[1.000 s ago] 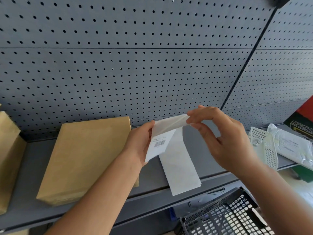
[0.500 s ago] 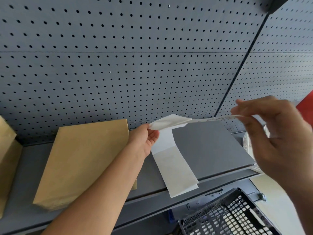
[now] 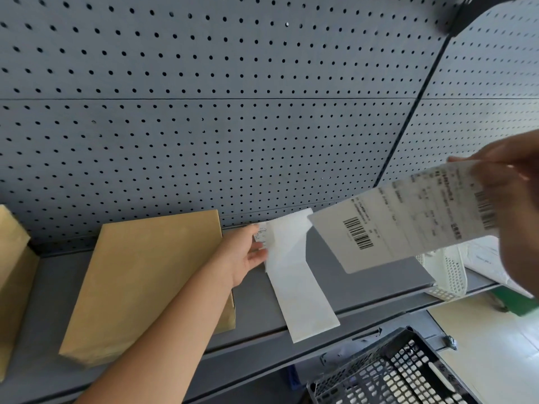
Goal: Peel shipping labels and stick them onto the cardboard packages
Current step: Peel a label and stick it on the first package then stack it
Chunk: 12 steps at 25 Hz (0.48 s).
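Peeling looks finished in the head view. The label point(image 3: 408, 225) now hangs clear of the backing point(image 3: 300, 287), print and barcodes facing the camera. Half a second ago it was still stretched edge-on between the two hands, and a second ago both hands met at the strip's top.

The right hand point(image 3: 513, 182), blurred and lifted above the shelf's right end, pinches the label's upper end between thumb and fingers. The left hand point(image 3: 242, 255) has stayed near the back edge of the shelf point(image 3: 364, 272), fingers closed on the backing's upper left edge. The bare backing trails down past the front edge. A small printed scrap shows by the left fingertips; whether it is stuck to the backing I cannot tell.

The package point(image 3: 145, 281) lies flat just left of that hand, its top face bare. So the next step is probably carrying the label leftward and pressing it down there, keeping the loose end from folding onto itself.
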### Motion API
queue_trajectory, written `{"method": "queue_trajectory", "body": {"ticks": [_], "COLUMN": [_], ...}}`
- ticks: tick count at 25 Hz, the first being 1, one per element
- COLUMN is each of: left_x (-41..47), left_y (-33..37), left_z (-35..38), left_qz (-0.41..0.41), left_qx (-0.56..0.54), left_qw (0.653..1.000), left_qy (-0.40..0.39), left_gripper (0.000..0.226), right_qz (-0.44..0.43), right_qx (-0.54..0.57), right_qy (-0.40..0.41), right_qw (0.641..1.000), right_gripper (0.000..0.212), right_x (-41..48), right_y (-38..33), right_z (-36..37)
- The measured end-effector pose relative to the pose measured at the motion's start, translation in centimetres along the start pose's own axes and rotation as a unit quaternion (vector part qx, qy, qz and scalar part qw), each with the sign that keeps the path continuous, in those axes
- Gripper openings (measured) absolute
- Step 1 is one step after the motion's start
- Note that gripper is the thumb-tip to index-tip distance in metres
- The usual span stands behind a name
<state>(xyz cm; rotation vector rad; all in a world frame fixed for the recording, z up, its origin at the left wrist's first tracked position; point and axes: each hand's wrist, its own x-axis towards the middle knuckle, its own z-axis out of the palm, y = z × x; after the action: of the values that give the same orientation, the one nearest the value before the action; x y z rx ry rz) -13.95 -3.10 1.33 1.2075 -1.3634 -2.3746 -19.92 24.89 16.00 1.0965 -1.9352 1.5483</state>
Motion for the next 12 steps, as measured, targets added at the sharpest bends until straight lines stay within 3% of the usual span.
{"method": "queue_trajectory", "body": {"ticks": [2,4,7,9,12], "left_x": [-1.2,-3.3,-8.4,-11.5,-13.7], "left_y": [0.0,0.4,1.6,2.4,2.8], "left_z": [-1.1,-2.3,-4.0,-5.5,-7.7], "left_qz": [0.081,0.193,0.334,0.374,0.369], "left_qx": [0.075,0.102,0.107,0.161,0.220], "left_qw": [0.994,0.976,0.933,0.904,0.894], "left_qy": [0.014,0.014,-0.082,-0.130,-0.129], "left_gripper": [0.013,0.032,0.050,0.056,0.038], "right_qz": [0.011,-0.012,-0.002,0.014,0.011], "right_qx": [-0.011,-0.021,0.001,0.022,0.049], "right_qy": [-0.037,-0.077,-0.177,-0.244,-0.309], "right_qw": [0.999,0.997,0.984,0.969,0.950], "right_gripper": [0.033,0.009,0.015,0.015,0.016], "right_x": [0.4,0.5,0.6,0.6,0.4], "right_y": [-0.3,-0.6,-1.2,-1.5,-2.4], "right_z": [1.5,3.6,7.1,9.8,13.7]}}
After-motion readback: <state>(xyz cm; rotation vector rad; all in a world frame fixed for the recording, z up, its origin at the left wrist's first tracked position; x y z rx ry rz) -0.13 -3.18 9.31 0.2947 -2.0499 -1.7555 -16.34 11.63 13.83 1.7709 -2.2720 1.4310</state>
